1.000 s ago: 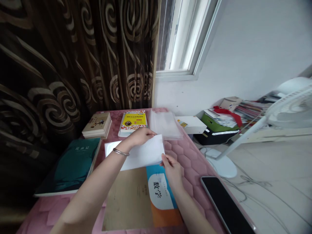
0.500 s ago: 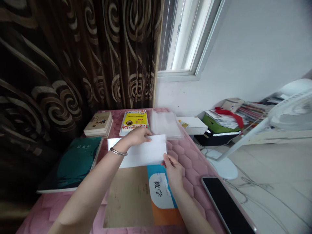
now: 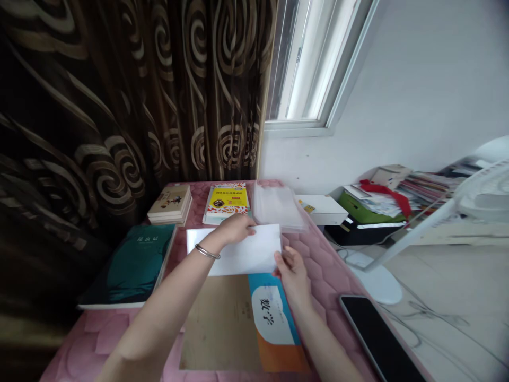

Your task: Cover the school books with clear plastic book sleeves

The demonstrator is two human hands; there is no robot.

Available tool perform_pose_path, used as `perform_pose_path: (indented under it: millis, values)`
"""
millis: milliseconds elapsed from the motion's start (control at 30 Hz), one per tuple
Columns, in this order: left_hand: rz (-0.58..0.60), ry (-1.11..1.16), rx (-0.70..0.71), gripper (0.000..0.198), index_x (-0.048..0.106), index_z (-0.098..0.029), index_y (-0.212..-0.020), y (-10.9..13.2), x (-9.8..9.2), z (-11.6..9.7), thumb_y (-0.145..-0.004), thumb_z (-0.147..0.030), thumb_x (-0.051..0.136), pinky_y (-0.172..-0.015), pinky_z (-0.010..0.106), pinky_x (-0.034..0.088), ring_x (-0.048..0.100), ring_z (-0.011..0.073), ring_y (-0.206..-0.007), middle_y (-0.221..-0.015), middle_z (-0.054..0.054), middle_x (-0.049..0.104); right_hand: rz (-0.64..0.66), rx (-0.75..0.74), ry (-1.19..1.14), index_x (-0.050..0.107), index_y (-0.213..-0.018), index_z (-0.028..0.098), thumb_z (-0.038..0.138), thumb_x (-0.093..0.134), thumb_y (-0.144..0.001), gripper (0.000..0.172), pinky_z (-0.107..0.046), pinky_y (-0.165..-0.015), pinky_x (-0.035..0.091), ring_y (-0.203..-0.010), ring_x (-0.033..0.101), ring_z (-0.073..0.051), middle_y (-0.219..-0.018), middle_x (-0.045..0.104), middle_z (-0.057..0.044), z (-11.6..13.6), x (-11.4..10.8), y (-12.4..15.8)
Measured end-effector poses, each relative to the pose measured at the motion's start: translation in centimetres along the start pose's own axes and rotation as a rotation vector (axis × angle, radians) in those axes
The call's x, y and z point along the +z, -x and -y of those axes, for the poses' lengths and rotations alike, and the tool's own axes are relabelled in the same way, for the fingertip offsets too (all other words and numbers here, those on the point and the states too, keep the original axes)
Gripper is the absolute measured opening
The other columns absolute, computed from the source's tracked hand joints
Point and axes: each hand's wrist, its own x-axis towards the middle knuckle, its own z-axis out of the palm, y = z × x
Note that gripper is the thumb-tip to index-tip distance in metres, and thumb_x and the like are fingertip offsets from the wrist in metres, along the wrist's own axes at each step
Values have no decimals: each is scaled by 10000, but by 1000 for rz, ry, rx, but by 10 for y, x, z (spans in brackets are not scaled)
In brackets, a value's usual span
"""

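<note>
A white sheet of paper [image 3: 242, 253] is held flat above the top of a brown, blue and orange workbook [image 3: 242, 321] lying on the pink quilted table [image 3: 318, 270]. My left hand [image 3: 234, 228], a bracelet on its wrist, pinches the sheet's far edge. At the sheet's near right corner my right hand [image 3: 292, 268] grips it with closed fingers.
A teal book [image 3: 135, 262] lies at the left; a small book stack [image 3: 170, 203], a yellow book [image 3: 227, 201] and clear plastic sleeves [image 3: 276, 206] sit at the back. A black phone [image 3: 377, 339] lies at the right edge. Off the table stand a fan [image 3: 477, 196], boxes and papers.
The sheet has been levelled from a tilt to nearly square with the workbook's top edge. Both hands kept their hold. The camera view shifted slightly.
</note>
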Motion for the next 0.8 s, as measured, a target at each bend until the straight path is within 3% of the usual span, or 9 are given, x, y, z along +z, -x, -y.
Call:
perform_pose_path:
  millis: [100,167,333,433,633,800]
  values:
    - [-64,23,-35,152,746,-216,-909,5,0,5,-800,-250,646,-784,262,418,625,200,-924,-946,38,740,91,8,82,607,-810,177,649,677,-682,494,-238,-437,350,-422,469,-118,-513,545,44,7,-3,-3]
    - [-120,61,-82,141,747,-209,-856,14,-6,18,-755,-292,695,-756,269,419,627,208,-897,-892,40,738,76,9,95,604,-766,181,647,665,-691,476,-235,-432,328,-414,452,-122,-442,487,56,9,-2,-3]
    - [-208,260,-224,143,711,-179,-686,54,-32,79,-629,-306,743,-602,240,409,609,163,-676,-673,-5,688,13,15,49,595,-764,182,657,674,-655,493,-223,-397,271,-397,412,-106,-450,468,65,7,4,-3]
    - [-290,418,-286,208,688,-170,-692,75,-31,111,-578,-332,752,-593,234,426,601,154,-653,-649,-24,669,13,7,11,596,-762,181,652,684,-647,493,-218,-390,259,-387,389,-96,-439,452,72,4,7,-8]
    - [-519,690,-412,400,624,-154,-868,91,19,130,-671,-497,687,-591,246,477,640,158,-695,-792,41,701,-29,-20,22,642,-802,159,683,686,-616,557,-228,-385,267,-377,379,-104,-412,425,81,-6,15,-24]
    - [-636,682,-489,331,597,-168,-732,96,65,131,-734,-498,626,-601,264,473,630,188,-695,-710,42,668,-53,-63,147,665,-840,155,714,617,-660,588,-247,-405,320,-389,427,-122,-471,504,51,-18,17,-37]
